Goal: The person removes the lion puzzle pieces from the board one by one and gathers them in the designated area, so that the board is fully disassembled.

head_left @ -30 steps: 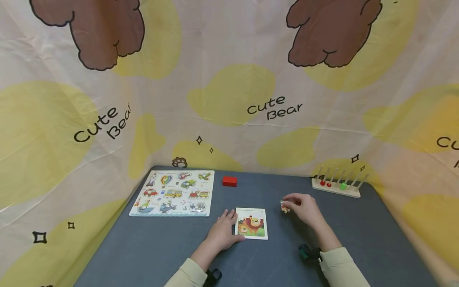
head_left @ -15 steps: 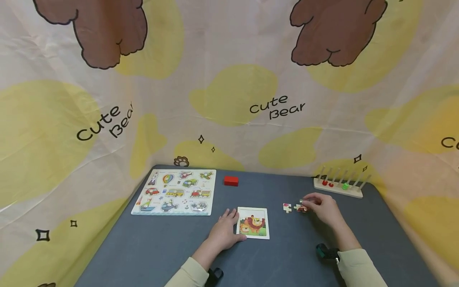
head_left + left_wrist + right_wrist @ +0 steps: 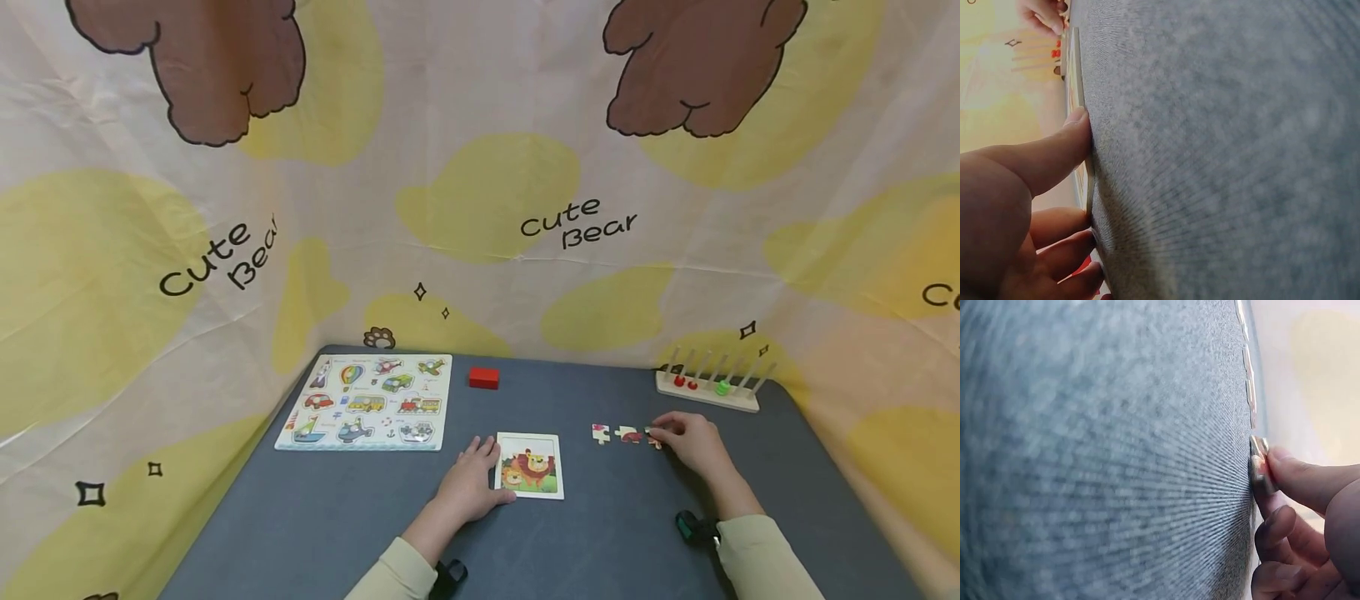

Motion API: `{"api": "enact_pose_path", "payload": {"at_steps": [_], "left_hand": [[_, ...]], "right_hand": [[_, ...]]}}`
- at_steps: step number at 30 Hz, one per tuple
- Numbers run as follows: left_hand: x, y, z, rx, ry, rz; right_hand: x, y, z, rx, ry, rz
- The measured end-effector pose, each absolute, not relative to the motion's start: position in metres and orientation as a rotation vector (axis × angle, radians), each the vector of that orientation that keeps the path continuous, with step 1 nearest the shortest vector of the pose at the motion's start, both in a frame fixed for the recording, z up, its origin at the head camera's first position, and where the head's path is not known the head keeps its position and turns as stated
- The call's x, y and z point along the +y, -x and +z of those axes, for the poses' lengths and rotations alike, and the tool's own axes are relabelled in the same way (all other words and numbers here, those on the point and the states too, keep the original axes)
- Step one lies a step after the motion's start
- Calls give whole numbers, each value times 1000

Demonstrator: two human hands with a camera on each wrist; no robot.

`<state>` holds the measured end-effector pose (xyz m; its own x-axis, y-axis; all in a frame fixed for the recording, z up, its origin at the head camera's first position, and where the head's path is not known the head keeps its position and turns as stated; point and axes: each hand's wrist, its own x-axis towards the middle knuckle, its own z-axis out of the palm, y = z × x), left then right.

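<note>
My left hand [image 3: 468,487] lies at the left side of a small white-framed picture puzzle board [image 3: 529,485] with lions on it. Its fingers reach along the left edge and the thumb touches the near left corner, as the left wrist view also shows. To the right, my right hand [image 3: 694,443] pinches a small jigsaw piece [image 3: 1261,464] between thumb and fingers, low at the table; whether more pieces are stacked there I cannot tell. Left of that hand lie a pink-and-white jigsaw piece [image 3: 600,434] and another jigsaw piece [image 3: 628,434], in a row.
A large vehicle puzzle board [image 3: 363,402] lies at the back left. Near the back edge sits a red block [image 3: 483,378]. A wooden peg rack [image 3: 707,393] with red and green beads stands at the back right, before a printed cloth backdrop [image 3: 480,208].
My right hand has moved to the right, leaving two jigsaw pieces in a row on the table. The left hand stays at the lion board.
</note>
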<state>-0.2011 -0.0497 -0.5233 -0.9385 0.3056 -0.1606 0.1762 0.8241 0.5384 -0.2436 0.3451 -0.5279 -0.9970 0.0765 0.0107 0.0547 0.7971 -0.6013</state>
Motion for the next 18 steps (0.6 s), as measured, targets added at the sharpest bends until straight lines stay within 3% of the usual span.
{"api": "enact_pose_path", "payload": {"at_steps": [18], "left_hand": [[-50, 202, -523, 2762, -361, 771]], "right_hand": [[311, 242, -488, -2798, -111, 1032]]}}
